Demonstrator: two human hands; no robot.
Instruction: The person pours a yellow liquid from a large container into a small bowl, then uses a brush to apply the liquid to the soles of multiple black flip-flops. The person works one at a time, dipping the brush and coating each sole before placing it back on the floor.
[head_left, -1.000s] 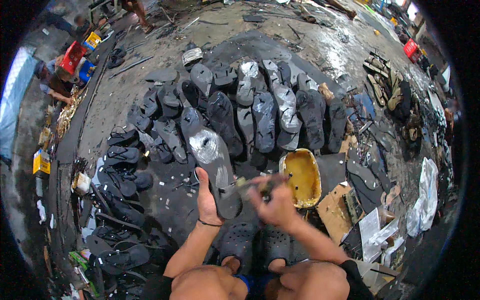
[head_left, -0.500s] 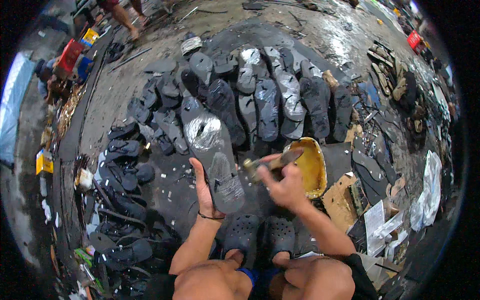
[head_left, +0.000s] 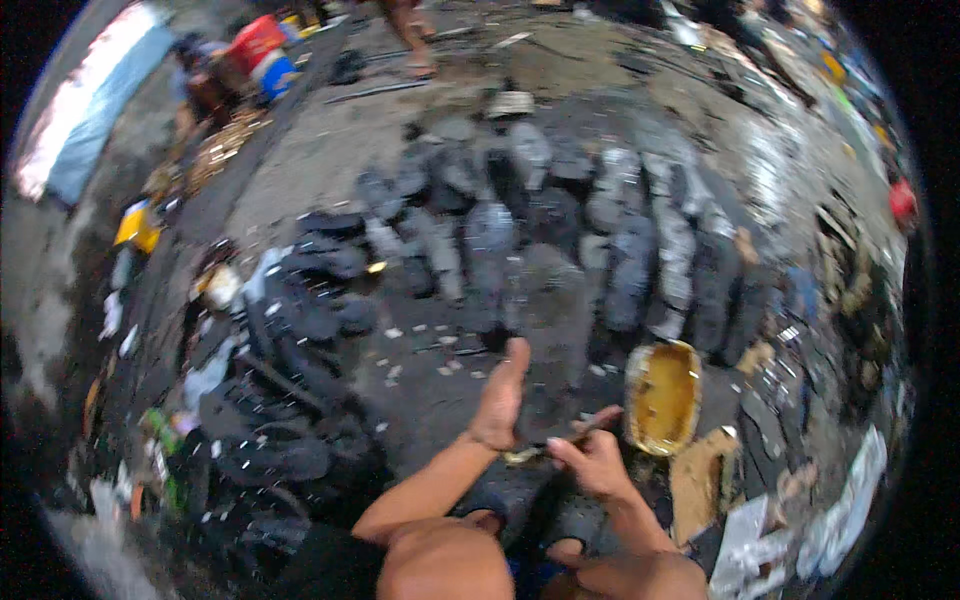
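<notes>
A long dark shoe sole (head_left: 550,330) rests in my left hand (head_left: 497,400), whose thumb lies along its left edge; the other fingers are hidden beneath it. My right hand (head_left: 592,462) is closed around a short brush (head_left: 598,420) with a pale, yellowish tip. That tip is at the sole's near end; motion blur hides whether they touch. Just right of the sole stands an oblong container (head_left: 667,395) of amber, glue-like stuff. Beyond my hands, rows of dark soles (head_left: 630,270) lie on the ground, some with a shiny surface.
Dark sandals or straps (head_left: 310,285) are heaped at my left. Brown cardboard (head_left: 703,485) and pale plastic sheets (head_left: 745,545) lie to the right. A person's leg (head_left: 408,40) shows at the far edge, and another person (head_left: 205,80) is beside a red bucket (head_left: 255,40).
The whole view has swung, so the scene sits further right. The sole now points more straight away from me and looks darker. My right hand has brought the brush to its near end.
</notes>
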